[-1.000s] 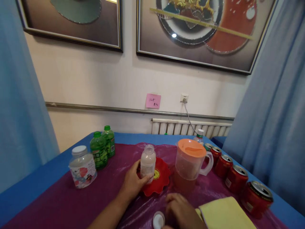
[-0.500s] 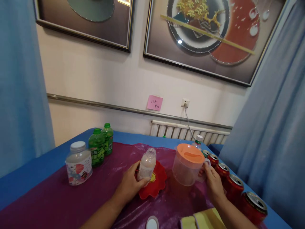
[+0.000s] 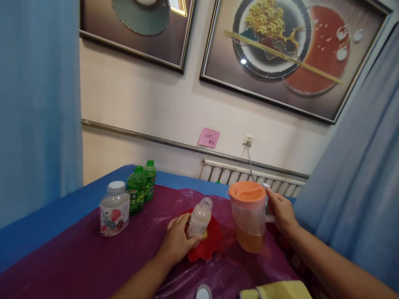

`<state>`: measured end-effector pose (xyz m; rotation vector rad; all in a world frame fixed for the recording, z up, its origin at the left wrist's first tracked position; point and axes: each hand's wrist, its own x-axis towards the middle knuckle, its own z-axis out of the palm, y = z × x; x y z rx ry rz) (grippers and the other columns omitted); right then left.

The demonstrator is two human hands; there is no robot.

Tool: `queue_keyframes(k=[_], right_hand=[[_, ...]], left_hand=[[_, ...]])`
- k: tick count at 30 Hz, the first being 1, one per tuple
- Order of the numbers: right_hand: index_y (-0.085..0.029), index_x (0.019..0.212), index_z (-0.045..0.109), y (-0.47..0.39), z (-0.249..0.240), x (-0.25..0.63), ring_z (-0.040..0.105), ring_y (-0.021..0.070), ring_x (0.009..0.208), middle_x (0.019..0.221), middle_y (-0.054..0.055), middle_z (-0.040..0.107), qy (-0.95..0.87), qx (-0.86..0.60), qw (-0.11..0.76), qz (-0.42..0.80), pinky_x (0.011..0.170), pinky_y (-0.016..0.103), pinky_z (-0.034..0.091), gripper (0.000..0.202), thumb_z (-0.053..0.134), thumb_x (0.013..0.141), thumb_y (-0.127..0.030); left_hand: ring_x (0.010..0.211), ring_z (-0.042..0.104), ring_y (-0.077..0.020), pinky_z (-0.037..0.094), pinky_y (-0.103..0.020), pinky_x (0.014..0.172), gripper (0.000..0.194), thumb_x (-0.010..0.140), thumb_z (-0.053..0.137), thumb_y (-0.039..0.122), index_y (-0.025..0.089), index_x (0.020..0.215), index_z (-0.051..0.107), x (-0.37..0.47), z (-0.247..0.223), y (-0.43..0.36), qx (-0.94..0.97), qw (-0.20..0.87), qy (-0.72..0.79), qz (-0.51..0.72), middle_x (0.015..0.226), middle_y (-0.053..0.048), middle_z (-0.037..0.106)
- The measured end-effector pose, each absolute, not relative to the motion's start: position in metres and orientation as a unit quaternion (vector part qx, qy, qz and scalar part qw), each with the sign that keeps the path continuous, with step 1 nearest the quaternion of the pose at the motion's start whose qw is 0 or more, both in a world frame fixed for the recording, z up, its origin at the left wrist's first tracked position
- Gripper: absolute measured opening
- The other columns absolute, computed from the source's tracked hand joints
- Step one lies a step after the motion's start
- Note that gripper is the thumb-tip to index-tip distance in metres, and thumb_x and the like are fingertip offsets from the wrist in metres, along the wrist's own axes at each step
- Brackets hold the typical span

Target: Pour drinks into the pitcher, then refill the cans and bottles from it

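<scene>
My left hand (image 3: 179,241) is wrapped round a small clear open bottle (image 3: 198,219), which leans a little to the right over a red scalloped dish (image 3: 213,238). My right hand (image 3: 280,209) grips the handle of a clear pitcher (image 3: 249,220) with an orange lid (image 3: 247,192). Amber liquid shows in the pitcher's lower part. The pitcher is nearly upright, to the right of the bottle and apart from it. Near the front edge of the view lies a white cap (image 3: 203,292).
A white-capped jar (image 3: 114,211) and two green bottles (image 3: 136,191) stand at the left on the purple sheet (image 3: 124,257). A folded yellow cloth (image 3: 280,290) lies at the front right. Red cans are mostly hidden behind my right forearm.
My right hand has raised the pitcher, and its amber liquid now shows clearly. The bottle in my left hand leans slightly more to the right. The whole view has shifted.
</scene>
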<state>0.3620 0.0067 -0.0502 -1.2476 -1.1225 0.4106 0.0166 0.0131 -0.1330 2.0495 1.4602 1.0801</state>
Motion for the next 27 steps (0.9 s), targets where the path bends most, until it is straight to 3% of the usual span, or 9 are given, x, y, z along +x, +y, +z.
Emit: queue_keyframes(k=[9, 27], right_hand=[[-0.023, 0.051, 0.041, 0.021, 0.036, 0.344, 0.030, 0.0079, 0.041, 0.044, -0.008, 0.034, -0.583, -0.566, 0.564, 0.151, 0.038, 0.023, 0.024, 0.062, 0.070, 0.070, -0.076], [-0.024, 0.050, 0.036, 0.034, 0.060, 0.310, 0.028, 0.0088, 0.046, 0.048, -0.007, 0.027, -0.676, -0.581, 0.452, 0.049, 0.041, 0.023, 0.023, 0.066, 0.062, 0.067, -0.083]], left_hand=[[0.124, 0.059, -0.0334, 0.035, -0.046, 0.111, 0.059, 0.067, 0.078, 0.036, 0.021, 0.123, 0.063, 0.017, -0.124, 0.003, 0.738, 0.205, 0.529, 0.365, 0.131, -0.009, 0.069], [0.117, 0.062, -0.0302, 0.028, -0.046, 0.115, 0.059, 0.065, 0.081, 0.041, 0.024, 0.119, 0.065, 0.015, -0.129, 0.003, 0.728, 0.243, 0.521, 0.375, 0.120, -0.007, 0.073]])
